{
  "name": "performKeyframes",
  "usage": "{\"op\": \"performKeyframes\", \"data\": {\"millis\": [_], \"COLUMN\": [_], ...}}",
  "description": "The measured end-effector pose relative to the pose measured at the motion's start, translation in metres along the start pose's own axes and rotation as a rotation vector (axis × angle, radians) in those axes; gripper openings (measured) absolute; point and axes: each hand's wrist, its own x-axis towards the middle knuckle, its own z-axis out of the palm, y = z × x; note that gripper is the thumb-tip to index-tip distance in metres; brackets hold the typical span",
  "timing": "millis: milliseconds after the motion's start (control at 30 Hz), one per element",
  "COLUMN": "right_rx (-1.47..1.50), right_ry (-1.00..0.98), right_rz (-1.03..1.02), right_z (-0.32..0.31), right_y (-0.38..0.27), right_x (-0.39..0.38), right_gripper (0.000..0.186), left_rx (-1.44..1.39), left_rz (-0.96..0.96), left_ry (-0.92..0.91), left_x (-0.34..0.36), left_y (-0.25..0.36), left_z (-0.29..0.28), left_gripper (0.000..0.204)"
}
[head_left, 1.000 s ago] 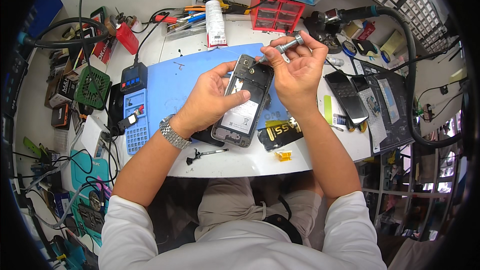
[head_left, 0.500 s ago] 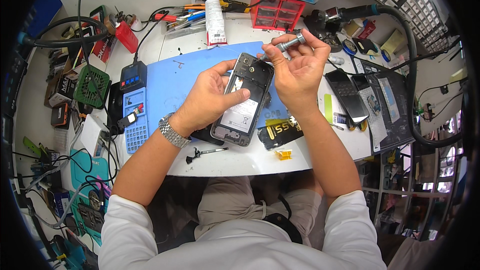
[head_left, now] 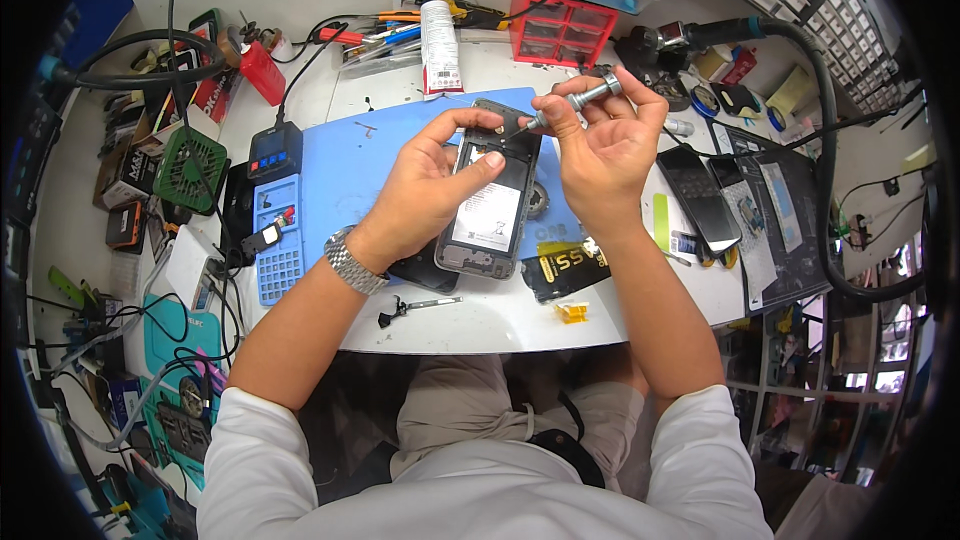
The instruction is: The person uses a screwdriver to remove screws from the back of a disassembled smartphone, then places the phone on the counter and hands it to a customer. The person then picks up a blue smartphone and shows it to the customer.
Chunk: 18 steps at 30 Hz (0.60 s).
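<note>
Two grips work near the frame's centre. On the left, the left hand (head_left: pixel 425 180) is closed around an opened phone (head_left: pixel 500 202), thumb across its face; rightward, slightly above centre, the right hand (head_left: pixel 606 155) pinches a silver screwdriver (head_left: pixel 581 99), fingertips gathered around its handle.

We seem to be in a phone-repair workshop; an opened phone (head_left: pixel 492 202) is held above a blue mat (head_left: pixel 340 165). Around it we see a screwdriver (head_left: pixel 596 92); loose tools (head_left: pixel 402 36); a red drawer unit (head_left: pixel 563 32).
</note>
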Motion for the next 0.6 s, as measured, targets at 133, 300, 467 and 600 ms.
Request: {"op": "performKeyframes", "data": {"millis": [133, 300, 467, 600], "right_rx": [-0.018, -0.001, -0.079, -0.119], "right_ry": [-0.038, -0.048, -0.078, -0.085], "right_rz": [-0.036, -0.040, -0.152, -0.200], "right_z": [-0.0004, 0.0002, 0.0016, 0.0021], "right_y": [0.0015, 0.0003, -0.0019, -0.0023], "right_x": [-0.0009, -0.0038, -0.0043, -0.0057], "right_gripper": [0.061, 0.067, 0.067, 0.067], "left_rx": [-0.007, 0.026, 0.036, 0.079], "left_rz": [-0.008, 0.014, 0.017, 0.035], "left_ry": [0.014, 0.026, 0.020, 0.012], "left_x": [0.0006, 0.0019, 0.0025, 0.0029], "left_y": [-0.0047, -0.0078, -0.0098, -0.0098], "left_z": [-0.0009, -0.0016, -0.0037, -0.0052], "left_gripper": [0.021, 0.016, 0.016, 0.018]}}
